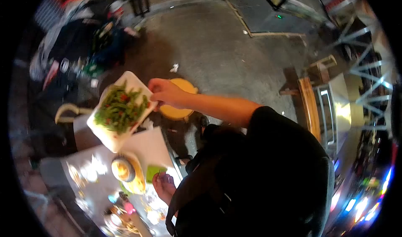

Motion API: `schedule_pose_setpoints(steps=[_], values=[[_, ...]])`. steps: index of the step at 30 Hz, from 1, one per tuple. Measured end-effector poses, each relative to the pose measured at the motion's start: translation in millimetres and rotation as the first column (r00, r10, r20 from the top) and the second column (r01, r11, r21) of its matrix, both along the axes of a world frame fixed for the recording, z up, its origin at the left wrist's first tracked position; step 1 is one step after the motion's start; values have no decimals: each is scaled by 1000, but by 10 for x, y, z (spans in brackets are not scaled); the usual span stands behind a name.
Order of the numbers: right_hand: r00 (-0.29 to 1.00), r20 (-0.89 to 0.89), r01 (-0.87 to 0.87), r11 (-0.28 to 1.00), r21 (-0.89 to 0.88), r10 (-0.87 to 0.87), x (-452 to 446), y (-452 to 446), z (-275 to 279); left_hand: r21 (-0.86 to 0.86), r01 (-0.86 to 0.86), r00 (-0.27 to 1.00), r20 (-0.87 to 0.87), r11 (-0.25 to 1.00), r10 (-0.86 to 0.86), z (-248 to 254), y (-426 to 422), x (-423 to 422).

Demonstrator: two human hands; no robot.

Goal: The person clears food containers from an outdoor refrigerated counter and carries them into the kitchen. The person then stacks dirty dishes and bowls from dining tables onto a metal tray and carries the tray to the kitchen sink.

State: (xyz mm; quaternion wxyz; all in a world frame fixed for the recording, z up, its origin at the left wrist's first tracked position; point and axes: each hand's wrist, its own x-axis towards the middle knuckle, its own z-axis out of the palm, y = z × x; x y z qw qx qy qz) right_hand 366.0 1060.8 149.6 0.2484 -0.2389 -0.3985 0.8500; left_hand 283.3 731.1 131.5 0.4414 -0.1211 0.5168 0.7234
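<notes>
A white rectangular plate [112,144] is tilted in the air over the far edge of the table. Green stir-fried vegetables [119,107] with red bits like chilli lie on it. My right hand [167,94] is closed on the plate's near rim, thumb and fingers pinching the edge. My left hand [164,187] is low at the table's edge, its fingers loosely curled and apart, just beside a flat green item [155,172]. I see nothing held in it. A round bowl [122,169] with orange-brown contents stands on the table beyond that hand.
The white table [146,147] also bears bright, blurred wrappings [94,168] and a pink item [129,207]. A round yellow stool [178,107] stands on the floor beneath my right forearm. A wooden bench [309,107] is at the right. Dark piled belongings [79,40] lie upper left.
</notes>
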Motion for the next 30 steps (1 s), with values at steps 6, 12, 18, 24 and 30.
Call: schedule_pose_setpoints(steps=[6, 12, 18, 24, 30], values=[[856, 232, 434, 886, 162, -462, 3514, 1047, 514, 112, 502, 862, 21, 858, -507, 423, 2045, 1525], [440, 259, 857, 488, 167, -860, 5277, 927, 645, -5, 876, 482, -12, 482, -876, 455, 3494, 2039], [78, 299, 992, 104, 73, -951, 6537, 770, 612, -36, 953, 296, -74, 300, -952, 514, 4766, 3079], [-74, 297, 996, -86, -30, -952, 7862, 1392, 327, -94, 996, -26, -215, -6, -976, -118, 6291, 4874], [-95, 345, 985, -138, -103, -934, 9906, 2559, 357, -29, 995, -95, 101, -98, -990, -77, 7848, 7772]])
